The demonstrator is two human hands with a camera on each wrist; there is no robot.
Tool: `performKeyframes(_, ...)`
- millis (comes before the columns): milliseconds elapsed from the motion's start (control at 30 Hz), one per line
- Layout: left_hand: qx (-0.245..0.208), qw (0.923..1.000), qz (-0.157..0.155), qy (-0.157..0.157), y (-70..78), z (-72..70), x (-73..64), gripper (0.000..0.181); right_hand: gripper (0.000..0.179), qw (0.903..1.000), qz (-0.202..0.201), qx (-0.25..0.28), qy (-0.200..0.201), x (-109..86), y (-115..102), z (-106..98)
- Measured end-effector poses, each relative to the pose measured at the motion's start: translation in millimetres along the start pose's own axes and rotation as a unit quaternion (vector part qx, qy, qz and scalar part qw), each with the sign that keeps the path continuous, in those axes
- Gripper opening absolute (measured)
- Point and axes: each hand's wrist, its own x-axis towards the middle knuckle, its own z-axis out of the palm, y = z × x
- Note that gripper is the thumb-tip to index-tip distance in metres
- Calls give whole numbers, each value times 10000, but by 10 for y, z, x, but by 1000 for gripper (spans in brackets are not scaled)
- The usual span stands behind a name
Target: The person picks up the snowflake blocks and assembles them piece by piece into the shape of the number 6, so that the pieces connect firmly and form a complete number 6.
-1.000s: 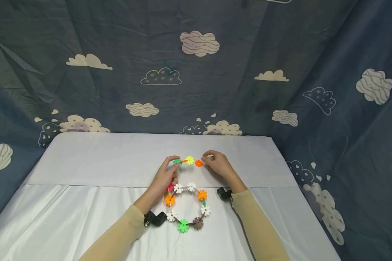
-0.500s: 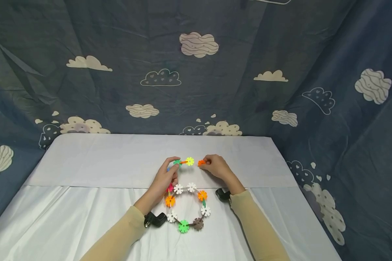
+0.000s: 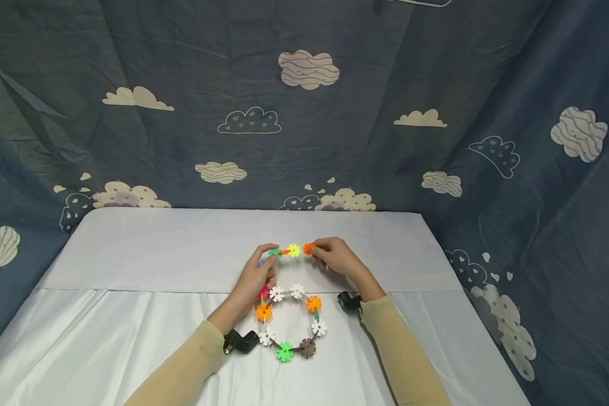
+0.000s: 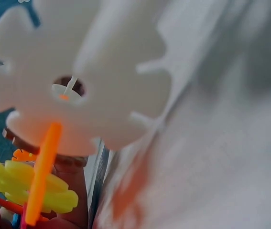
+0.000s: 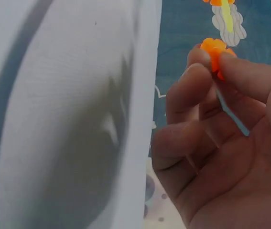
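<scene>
My left hand point(image 3: 254, 276) pinches a green notched plastic disc point(image 3: 275, 252) between thumb and fingers. From that disc, a short chain runs right through an orange piece to a yellow disc point(image 3: 294, 250). Thumb and fingertips of my right hand point(image 3: 337, 256) pinch a loose orange disc point(image 3: 307, 248), a small gap right of the yellow one. The right wrist view shows this orange disc point(image 5: 215, 51) at the fingertips, the other fingers curled below. Close to the left wrist camera are a large white disc point(image 4: 111, 109), an edge-on orange disc point(image 4: 43, 174) and a yellow disc point(image 4: 13, 179).
Nearer the body, a ring of linked discs lies on the white-covered table point(image 3: 147, 248), with a green disc point(image 3: 285, 352) and a brown disc point(image 3: 308, 347) at its front. My left forearm passes beside its left side. A dark cloud-patterned cloth point(image 3: 182, 152) hangs behind.
My right hand first drew the orange disc a little right, away from the yellow disc, then brought it back left and slightly up. My left hand has stayed in place.
</scene>
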Motion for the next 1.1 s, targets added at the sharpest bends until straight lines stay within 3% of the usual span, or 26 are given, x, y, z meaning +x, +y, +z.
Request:
performKeyframes(300, 29, 10000, -23, 33, 6, -3, -1, 42, 25, 9991, -413, -49, 2, -27, -59, -19)
performKeyframes(600, 28, 10000, -35, 54, 1, -7, -8, 42, 24, 9984, -538, -171, 15, -38, -88, 17)
performKeyframes(900, 95, 9999, -25, 91, 11, -10, -8, 42, 20, 9939, -878, -597, 307, -20, -110, 115)
performKeyframes(1100, -3, 9999, -28, 163, 0, -9, -2, 42, 20, 9936, -1059, -264, 300, -20, -47, 176)
